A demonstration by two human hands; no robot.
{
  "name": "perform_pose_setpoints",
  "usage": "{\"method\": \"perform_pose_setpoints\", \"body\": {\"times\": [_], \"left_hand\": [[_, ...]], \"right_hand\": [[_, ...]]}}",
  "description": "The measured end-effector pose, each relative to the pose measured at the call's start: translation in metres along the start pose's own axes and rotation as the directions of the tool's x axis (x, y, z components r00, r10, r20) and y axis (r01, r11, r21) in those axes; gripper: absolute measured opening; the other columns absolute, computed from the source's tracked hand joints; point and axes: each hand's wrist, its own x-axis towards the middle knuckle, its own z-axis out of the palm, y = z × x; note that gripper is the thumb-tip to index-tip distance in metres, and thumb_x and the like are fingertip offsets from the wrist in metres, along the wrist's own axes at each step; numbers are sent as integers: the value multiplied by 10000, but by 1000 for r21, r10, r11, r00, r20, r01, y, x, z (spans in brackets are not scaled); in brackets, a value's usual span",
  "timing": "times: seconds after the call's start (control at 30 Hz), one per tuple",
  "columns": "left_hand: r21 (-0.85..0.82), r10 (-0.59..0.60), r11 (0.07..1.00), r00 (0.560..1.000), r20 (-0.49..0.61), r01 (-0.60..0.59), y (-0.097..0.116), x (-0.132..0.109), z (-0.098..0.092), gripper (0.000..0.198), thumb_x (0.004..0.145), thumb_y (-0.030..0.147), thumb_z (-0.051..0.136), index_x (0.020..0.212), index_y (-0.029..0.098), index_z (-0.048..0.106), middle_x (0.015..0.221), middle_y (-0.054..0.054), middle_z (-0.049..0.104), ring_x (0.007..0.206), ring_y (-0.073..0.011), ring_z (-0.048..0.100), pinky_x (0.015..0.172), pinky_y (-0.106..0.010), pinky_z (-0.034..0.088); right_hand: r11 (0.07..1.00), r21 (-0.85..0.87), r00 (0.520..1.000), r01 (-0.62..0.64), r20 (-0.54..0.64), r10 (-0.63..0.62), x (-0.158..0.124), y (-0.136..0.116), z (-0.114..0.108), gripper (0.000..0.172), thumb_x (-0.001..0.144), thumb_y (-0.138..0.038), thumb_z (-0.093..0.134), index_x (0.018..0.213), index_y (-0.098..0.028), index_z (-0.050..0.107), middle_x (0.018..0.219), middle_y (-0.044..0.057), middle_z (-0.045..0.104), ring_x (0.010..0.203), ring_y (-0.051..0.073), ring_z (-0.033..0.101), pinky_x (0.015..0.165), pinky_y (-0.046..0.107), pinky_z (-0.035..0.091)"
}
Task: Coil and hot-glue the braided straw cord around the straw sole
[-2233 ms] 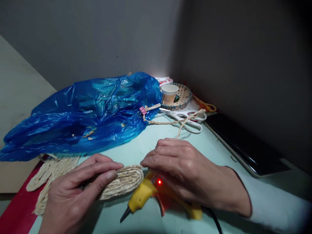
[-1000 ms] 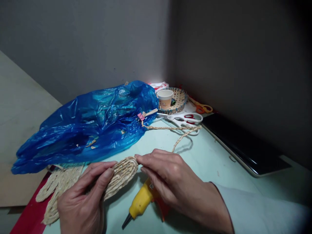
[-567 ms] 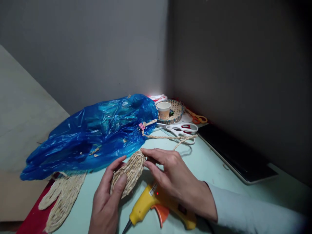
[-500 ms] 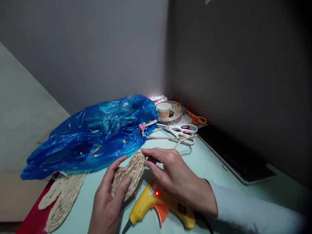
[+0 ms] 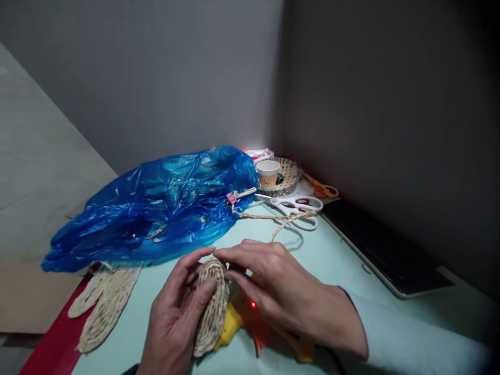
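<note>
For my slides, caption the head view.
Left hand holds a coiled braided oval, right hand at its edge, yellow glue gun nearby.

The ribbed coil (image 5: 213, 315) is cream, the glue gun (image 5: 233, 320) yellow and orange.

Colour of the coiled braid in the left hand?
Pale straw-beige; the coiled braid shows best in the head view.

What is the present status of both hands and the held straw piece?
Left hand holding coiled straw piece. Right hand at its upper edge. Yellow glue gun partly hidden behind right hand, red light lit.
</note>
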Motion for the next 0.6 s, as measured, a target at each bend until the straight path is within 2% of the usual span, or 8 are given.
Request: {"method": "perform_pose_setpoints", "body": {"times": [0.1, 0.2, 0.27, 0.4, 0.5, 0.6], "left_hand": [[27, 14, 1000, 998, -60, -13, 5, -4, 1, 365, 834, 425, 719, 1191, 362, 679, 1048, 9, 773, 831, -170, 717, 706, -210, 573], [75, 31, 997, 993, -112, -22, 8, -7, 2, 266, 811, 409, 732, 1069, 348, 747, 1044, 13, 780, 930, -196, 710, 783, -229, 557], [100, 33, 995, 994, -109, -22, 7, -7, 0, 215, 802, 404, 735, 1000, 329, 773, 1053, 3, 781, 988, -218, 702, 816, -247, 554], [105, 12, 994, 999, -39, -7, 2, -1, -11, 225, 819, 414, 727, 1023, 329, 768, 1004, -4, 782, 912, -202, 717, 750, -225, 566], [83, -7, 997, 1000, 23, 5, 0, 3, -16, 210, 816, 415, 738, 1009, 338, 767, 916, 7, 776, 830, -174, 715, 693, -189, 562], [33, -42, 999, 998, 41, 40, 0, 3, -15, 212, 822, 412, 737, 1023, 350, 764, 903, 15, 769, 812, -159, 709, 706, -180, 560]], "right_hand": [[1000, 15, 999, -27, 34, 27, -4, -2, -1, 295, 969, -90, 478, 1249, -145, 553, 1104, 98, 708, 943, 201, 633, 857, 313, 490], [996, 17, 993, -87, 87, 85, -5, -4, -5, 363, 927, -61, 490, 1280, -147, 479, 1123, 89, 678, 900, 197, 618, 773, 309, 481], [997, -13, 988, -79, 130, 80, -4, -5, -11, 349, 893, -44, 512, 1228, -143, 495, 1079, 86, 669, 856, 197, 599, 731, 308, 473], [986, -162, 973, 52, 231, -13, -1, -3, -24, 303, 860, -10, 515, 1140, -119, 554, 948, 84, 651, 822, 213, 536, 748, 335, 443], [964, -216, 974, 154, 199, -110, -1, 2, -30, 262, 897, -23, 467, 1091, -132, 605, 887, 62, 636, 787, 201, 500, 750, 339, 399], [967, -181, 976, 177, 158, -149, -2, 8, -30, 234, 901, -34, 473, 1046, -134, 628, 868, 49, 635, 790, 193, 511, 746, 333, 388]]}}
